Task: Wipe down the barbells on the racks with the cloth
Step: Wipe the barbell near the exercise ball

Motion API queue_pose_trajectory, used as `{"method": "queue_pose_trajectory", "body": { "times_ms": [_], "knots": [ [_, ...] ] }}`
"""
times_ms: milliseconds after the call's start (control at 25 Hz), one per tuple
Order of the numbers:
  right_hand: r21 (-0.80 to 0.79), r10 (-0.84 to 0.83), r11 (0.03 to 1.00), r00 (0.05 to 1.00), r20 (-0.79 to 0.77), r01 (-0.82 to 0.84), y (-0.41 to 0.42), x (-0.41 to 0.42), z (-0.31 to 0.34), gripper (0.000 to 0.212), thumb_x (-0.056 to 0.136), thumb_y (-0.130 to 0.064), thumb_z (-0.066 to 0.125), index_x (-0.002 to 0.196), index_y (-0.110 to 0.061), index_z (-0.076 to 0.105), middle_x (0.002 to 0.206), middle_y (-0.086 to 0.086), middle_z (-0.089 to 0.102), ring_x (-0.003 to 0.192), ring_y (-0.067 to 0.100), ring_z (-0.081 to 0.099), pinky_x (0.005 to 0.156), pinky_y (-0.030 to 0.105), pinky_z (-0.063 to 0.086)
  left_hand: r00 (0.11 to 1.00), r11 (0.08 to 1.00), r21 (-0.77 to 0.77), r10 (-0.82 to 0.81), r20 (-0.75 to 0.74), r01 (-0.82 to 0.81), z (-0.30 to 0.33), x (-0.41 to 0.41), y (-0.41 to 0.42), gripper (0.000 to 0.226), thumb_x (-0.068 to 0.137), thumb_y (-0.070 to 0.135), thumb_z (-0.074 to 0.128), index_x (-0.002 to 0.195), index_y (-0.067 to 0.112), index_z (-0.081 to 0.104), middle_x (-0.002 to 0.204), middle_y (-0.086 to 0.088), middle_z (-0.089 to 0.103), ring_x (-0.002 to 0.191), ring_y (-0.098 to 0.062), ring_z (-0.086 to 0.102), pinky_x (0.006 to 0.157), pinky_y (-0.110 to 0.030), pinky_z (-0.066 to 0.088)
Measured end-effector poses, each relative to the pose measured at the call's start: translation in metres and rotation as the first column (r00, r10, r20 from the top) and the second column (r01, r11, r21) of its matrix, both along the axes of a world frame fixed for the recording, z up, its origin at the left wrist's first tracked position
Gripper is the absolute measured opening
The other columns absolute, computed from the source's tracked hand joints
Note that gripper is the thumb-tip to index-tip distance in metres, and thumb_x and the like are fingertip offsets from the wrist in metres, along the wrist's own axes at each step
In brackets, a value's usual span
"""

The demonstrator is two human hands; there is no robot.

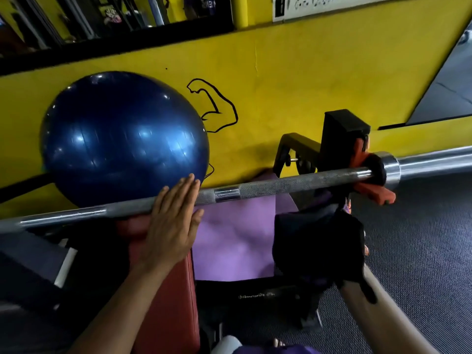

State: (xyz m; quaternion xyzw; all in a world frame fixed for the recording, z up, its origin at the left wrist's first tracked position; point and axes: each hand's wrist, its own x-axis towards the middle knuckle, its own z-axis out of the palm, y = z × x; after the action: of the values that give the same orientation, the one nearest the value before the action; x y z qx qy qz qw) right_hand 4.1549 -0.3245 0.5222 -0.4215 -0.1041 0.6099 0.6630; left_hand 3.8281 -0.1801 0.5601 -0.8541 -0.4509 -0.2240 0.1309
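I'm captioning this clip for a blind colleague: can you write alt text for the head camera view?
A person's bare left hand lies flat on a steel barbell resting on a bench rack, while the gloved right hand holds a dark cloth below the bar. Behind it, a blue exercise ball sits against a yellow wall.

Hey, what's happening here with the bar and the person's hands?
A person stands at a bench rack in a gym. Their bare left hand lies flat, fingers extended, on the barbell, which rests in the rack hook. The right hand holds a dark cloth just below the bar, not clearly touching it. A blue exercise ball sits behind against the yellow wall.
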Motion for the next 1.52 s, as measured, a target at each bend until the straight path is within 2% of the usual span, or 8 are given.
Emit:
{"method": "queue_pose_trajectory", "body": {
  "times_ms": [280,440,560,840,1040,1120,1320,1520],
  "knots": [
    [-0.074,0.041,0.997,0.997,0.059,-0.036,0.036,-0.019,0.055,0.039,0.106,-0.024,0.038,0.074,-0.012,0.057,0.053,0.001,0.063,0.040,0.006,0.059,0.040,0.014,0.046,0.890,0.922,-0.179,-0.258,0.376,0.343,-0.023,0.042,-0.070,0.038,0.106,0.029,0.046,0.140,0.015,0.058,0.146,0.004,0.054,0.133,-0.016,0.053,0.112,-0.039,0.042],
    [0.102,0.270,0.957,0.963,0.014,-0.270,0.032,-0.024,0.026,0.023,0.094,-0.011,0.048,0.099,-0.011,0.071,0.095,0.017,0.063,0.081,0.023,0.068,0.073,0.029,0.057,0.759,0.656,-0.600,0.064,0.648,0.457,-0.025,0.079,-0.086,0.036,0.104,0.037,0.050,0.139,0.030,0.056,0.138,0.016,0.060,0.131,-0.004,0.053,0.109,-0.029,0.044],
    [0.136,0.386,0.892,0.884,0.265,-0.431,0.033,-0.023,0.019,0.022,0.080,-0.004,0.059,0.101,-0.005,0.067,0.099,0.017,0.064,0.093,0.026,0.062,0.082,0.030,0.051,0.718,0.394,-0.723,0.194,0.669,0.567,-0.015,0.082,-0.067,0.030,0.098,0.044,0.058,0.126,0.035,0.064,0.118,-0.001,0.068,0.106,-0.007,0.062,0.094,-0.033,0.051],
    [0.094,0.422,0.758,0.596,0.684,-0.645,0.037,0.002,0.047,0.027,0.084,-0.012,0.044,0.096,0.007,0.059,0.108,0.018,0.064,0.102,0.024,0.059,0.087,0.037,0.042,0.785,0.528,-0.652,-0.046,0.618,0.544,0.007,0.097,-0.059,0.009,0.101,0.030,0.061,0.101,0.039,0.063,0.085,0.021,0.064,0.076,0.005,0.058,0.068,-0.019,0.045],
    [-0.187,0.430,0.732,0.231,0.873,-0.655,0.031,0.002,0.058,0.038,0.087,-0.031,0.077,0.113,-0.021,0.050,0.094,-0.006,0.070,0.076,0.011,0.063,0.072,0.020,0.053,0.825,0.619,-0.591,-0.176,0.537,0.517,0.016,0.104,-0.053,0.004,0.104,0.037,0.055,0.107,0.035,0.056,0.098,0.015,0.065,0.095,-0.001,0.061,0.077,-0.028,0.047],
    [-0.237,0.517,0.727,0.287,0.806,-0.645,0.036,-0.002,0.052,0.036,0.088,-0.026,0.076,0.118,-0.024,0.057,0.103,0.002,0.072,0.092,0.016,0.069,0.081,0.027,0.057,0.820,0.606,-0.588,-0.206,0.534,0.535,0.017,0.108,-0.048,0.021,0.105,0.034,0.054,0.125,0.032,0.058,0.116,0.016,0.066,0.109,-0.004,0.062,0.088,-0.028,0.050],
    [-0.156,0.296,0.943,0.955,-0.015,-0.295,0.027,-0.004,0.036,0.017,0.080,-0.023,0.067,0.075,-0.007,0.073,0.069,0.011,0.069,0.061,0.020,0.068,0.058,0.026,0.057,0.862,0.844,-0.258,-0.375,0.341,0.470,0.037,0.094,-0.033,0.035,0.103,0.024,0.057,0.137,0.018,0.061,0.133,0.009,0.063,0.120,-0.009,0.060,0.105,-0.024,0.044],
    [0.048,-0.266,0.953,0.904,-0.335,0.298,0.033,0.001,0.046,0.024,0.072,-0.015,0.052,0.051,-0.017,0.063,0.052,-0.003,0.061,0.050,0.009,0.064,0.050,0.017,0.053,0.951,0.962,0.029,-0.273,0.142,0.272,0.055,0.028,0.010,0.036,0.101,0.022,0.057,0.133,0.008,0.064,0.136,-0.004,0.064,0.118,-0.028,0.063,0.109,-0.046,0.043]
  ]
}}
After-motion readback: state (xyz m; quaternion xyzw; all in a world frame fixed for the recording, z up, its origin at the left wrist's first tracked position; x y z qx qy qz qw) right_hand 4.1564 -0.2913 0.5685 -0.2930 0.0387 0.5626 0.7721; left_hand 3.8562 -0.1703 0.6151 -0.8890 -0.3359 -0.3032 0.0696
